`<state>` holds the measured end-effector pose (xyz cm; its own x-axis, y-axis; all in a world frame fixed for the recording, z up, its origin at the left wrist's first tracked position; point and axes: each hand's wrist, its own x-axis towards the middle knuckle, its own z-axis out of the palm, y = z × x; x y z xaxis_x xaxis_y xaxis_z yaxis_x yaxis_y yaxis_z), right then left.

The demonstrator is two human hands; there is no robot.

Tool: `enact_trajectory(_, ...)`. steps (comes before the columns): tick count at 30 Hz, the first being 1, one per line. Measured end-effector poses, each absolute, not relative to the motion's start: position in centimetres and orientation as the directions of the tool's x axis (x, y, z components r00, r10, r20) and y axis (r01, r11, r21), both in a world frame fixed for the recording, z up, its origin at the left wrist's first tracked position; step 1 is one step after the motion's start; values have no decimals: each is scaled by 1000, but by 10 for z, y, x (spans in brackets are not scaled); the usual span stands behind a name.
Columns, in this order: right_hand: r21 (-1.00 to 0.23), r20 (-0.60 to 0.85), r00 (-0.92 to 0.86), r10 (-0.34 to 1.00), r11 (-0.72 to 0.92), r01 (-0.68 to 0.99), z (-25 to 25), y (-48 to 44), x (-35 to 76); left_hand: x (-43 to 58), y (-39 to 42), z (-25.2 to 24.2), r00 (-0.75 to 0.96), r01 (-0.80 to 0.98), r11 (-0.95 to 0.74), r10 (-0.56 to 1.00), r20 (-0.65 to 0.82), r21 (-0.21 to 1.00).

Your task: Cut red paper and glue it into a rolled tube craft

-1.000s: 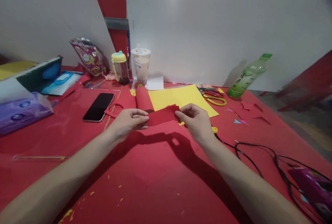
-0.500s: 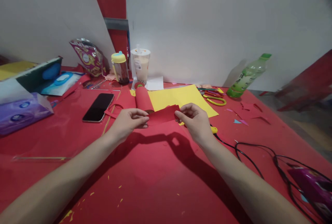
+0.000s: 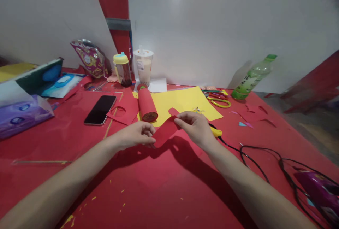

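Between my two hands, a strip of red paper (image 3: 166, 132) hangs above the table, tilted with its right end higher. My left hand (image 3: 140, 134) pinches its left end, and my right hand (image 3: 194, 125) grips the other end between thumb and fingers. Just beyond lies a red paper-covered roll (image 3: 147, 103), its near end facing me. It rests partly on a yellow paper sheet (image 3: 180, 98). A small red rounded piece (image 3: 173, 111) shows by my right fingertips; whether it belongs to the strip I cannot tell. Beside my right hand is a yellow-handled tool (image 3: 216, 131), partly hidden.
A phone (image 3: 100, 110) and a red sheet with a round hole (image 3: 125, 112) lie left. At the back stand a yellow-lidded bottle (image 3: 122, 70), a drink cup (image 3: 143, 68) and a green bottle (image 3: 253, 78). Yellow-handled scissors (image 3: 221, 102) and a black cable (image 3: 256, 147) lie right.
The red strip has come lower and nearer, tilting more, with its left end dropping. Both hands moved slightly down, my left a little right, uncovering the roll's near end.
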<state>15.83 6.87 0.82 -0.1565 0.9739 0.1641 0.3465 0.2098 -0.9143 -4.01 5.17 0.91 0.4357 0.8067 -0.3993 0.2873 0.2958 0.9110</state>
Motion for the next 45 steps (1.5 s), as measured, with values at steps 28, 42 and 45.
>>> enact_trajectory(28,-878,325,-304,896,405,255,8,53,150,-25,34,16,245,365,-57,969,-37,929)
enact_trajectory(42,-755,440,-366,820,558,345,11,49,148,-24,32,14,274,385,-98,962,-12,918)
enact_trajectory(45,-717,496,-334,802,595,365,10,48,148,-23,31,16,251,355,-82,968,-11,931)
